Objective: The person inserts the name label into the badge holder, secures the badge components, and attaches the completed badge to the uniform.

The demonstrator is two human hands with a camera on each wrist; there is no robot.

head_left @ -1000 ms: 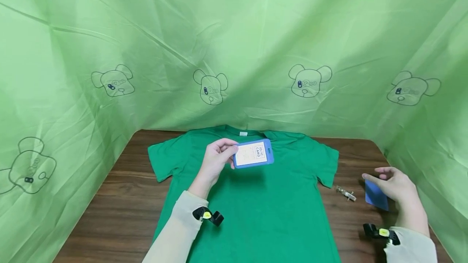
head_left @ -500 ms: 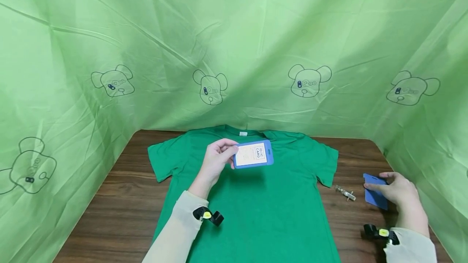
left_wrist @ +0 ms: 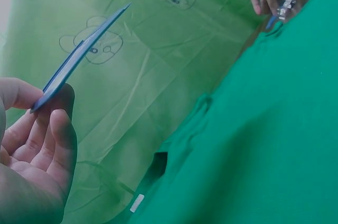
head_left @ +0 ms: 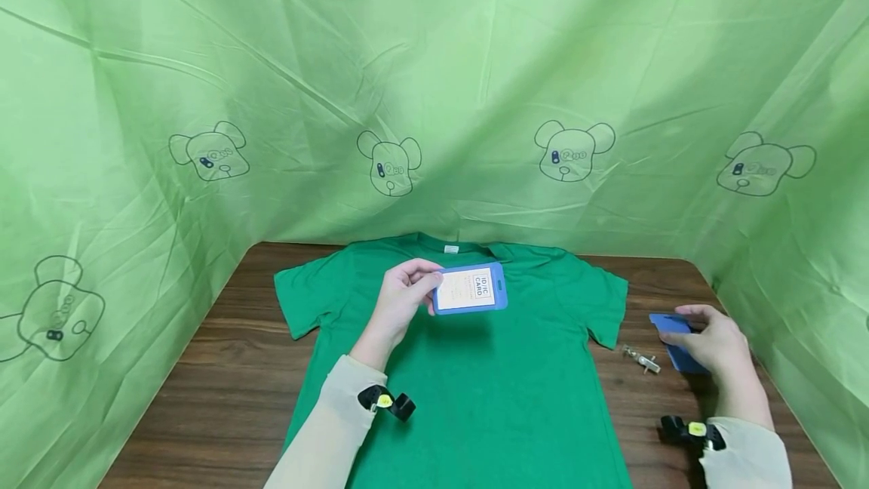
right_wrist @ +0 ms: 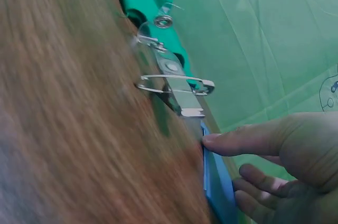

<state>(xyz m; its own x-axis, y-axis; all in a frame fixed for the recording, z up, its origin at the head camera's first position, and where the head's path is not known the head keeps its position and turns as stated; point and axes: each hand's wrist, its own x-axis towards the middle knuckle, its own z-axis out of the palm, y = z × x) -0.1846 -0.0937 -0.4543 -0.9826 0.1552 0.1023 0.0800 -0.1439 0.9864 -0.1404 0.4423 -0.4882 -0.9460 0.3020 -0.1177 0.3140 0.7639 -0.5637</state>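
Observation:
My left hand pinches a blue ID badge holder above the green T-shirt, thumb on the front and fingers behind. A white insert printed "ID/IC CARD" shows in the holder. The left wrist view has this badge holder nearly edge-on. Over the wood at the right, my right hand holds a flat blue plastic piece between thumb and fingers, covering part of it. In the right wrist view, the thumb presses the near edge of the blue piece.
A badge clip with a clear strap and a safety pin lies on the wooden table between shirt sleeve and blue piece. The T-shirt lies flat, collar at the back. Green curtains with bear-head outlines close in the back and sides.
My right hand has closed on the blue piece and shifted it left and slightly back, nearer the badge clip. The left hand and badge holder have stayed nearly still.

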